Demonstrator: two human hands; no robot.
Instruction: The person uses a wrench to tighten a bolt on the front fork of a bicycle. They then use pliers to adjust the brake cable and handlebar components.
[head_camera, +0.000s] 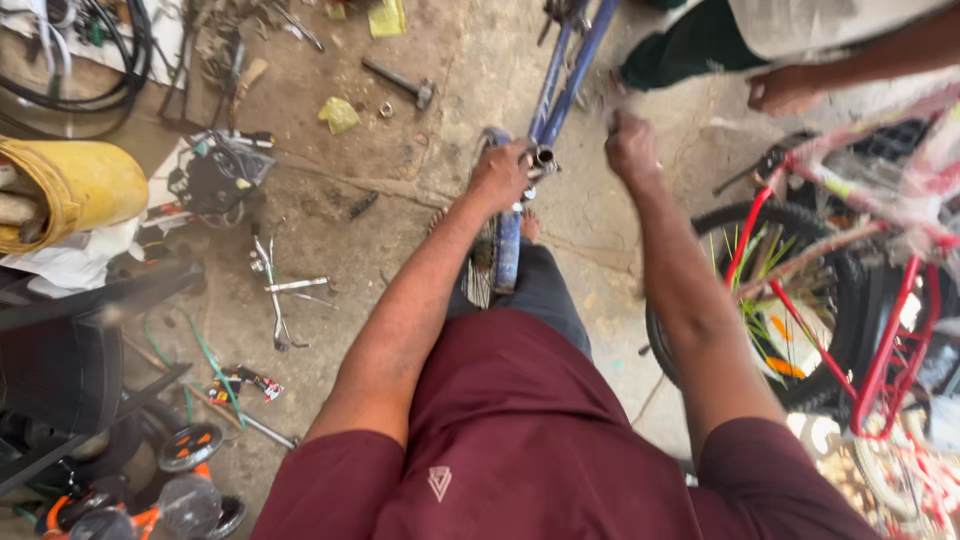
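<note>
Your left hand (500, 172) grips the blue metal bicycle frame (560, 75) at its open tube end; your right hand (630, 148) is fisted, blurred; frame remains wheel-less.

Bicycle frame (560, 70) ahead between both hands; hammer (400, 82) lies left of it — wheeled bicycle (850, 290) right.
</note>
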